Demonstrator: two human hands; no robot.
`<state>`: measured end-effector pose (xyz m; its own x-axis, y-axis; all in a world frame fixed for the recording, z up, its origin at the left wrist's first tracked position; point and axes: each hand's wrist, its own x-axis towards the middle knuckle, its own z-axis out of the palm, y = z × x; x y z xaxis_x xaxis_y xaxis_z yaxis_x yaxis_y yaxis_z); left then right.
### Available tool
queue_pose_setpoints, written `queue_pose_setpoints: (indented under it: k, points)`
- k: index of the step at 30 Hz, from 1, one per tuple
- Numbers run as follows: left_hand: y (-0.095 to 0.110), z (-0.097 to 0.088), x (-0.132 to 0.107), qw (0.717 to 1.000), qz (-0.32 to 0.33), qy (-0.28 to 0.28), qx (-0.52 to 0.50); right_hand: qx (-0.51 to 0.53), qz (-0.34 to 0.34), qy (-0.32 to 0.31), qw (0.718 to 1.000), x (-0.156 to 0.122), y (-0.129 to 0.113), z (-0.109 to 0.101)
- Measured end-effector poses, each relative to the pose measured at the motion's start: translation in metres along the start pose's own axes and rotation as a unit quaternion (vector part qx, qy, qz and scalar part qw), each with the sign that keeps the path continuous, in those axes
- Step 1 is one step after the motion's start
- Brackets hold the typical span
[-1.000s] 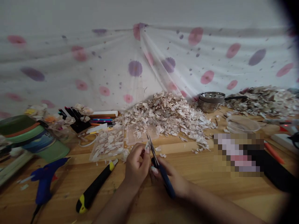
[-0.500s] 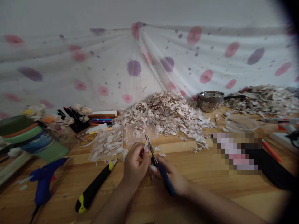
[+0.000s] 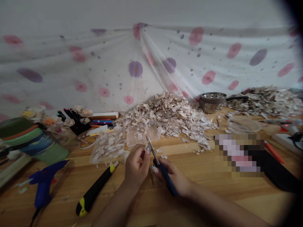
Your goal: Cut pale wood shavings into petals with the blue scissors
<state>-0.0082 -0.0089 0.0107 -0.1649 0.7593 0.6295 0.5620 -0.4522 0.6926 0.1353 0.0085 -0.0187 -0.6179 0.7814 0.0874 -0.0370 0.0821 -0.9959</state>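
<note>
Scissors (image 3: 161,167) in R hand (image 3: 174,178) — flake (image 3: 148,148) in L hand (image 3: 137,165)

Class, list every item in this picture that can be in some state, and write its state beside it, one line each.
scissors: blades slightly parted, held in right hand
small pale piece: pinched by left hand at the blades
utility knife: lying flat on the table, blade not showing
glue gun: lying on its side
clear tray: open, holding pale pieces
metal bowls: stacked, upright
</note>
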Motion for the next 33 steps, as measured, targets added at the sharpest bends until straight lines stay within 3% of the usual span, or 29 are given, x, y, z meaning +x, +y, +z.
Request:
queue_pose_setpoints:
  k: [11, 25, 33]
  points:
    - [0.001, 0.000, -0.001, 0.991, -0.092, 0.003, -0.096, 0.018, 0.007, -0.019, 1.000, 0.001, -0.016, -0.003]
    - [-0.002, -0.001, 0.000, 0.979, -0.113, 0.018, -0.166, -0.033, 0.009, -0.040, 0.999, 0.001, -0.012, -0.012]
    - [-0.008, -0.003, -0.002, 0.956, -0.146, 0.026, -0.254, -0.028, 0.019, -0.058, 0.998, 0.001, -0.014, -0.015]
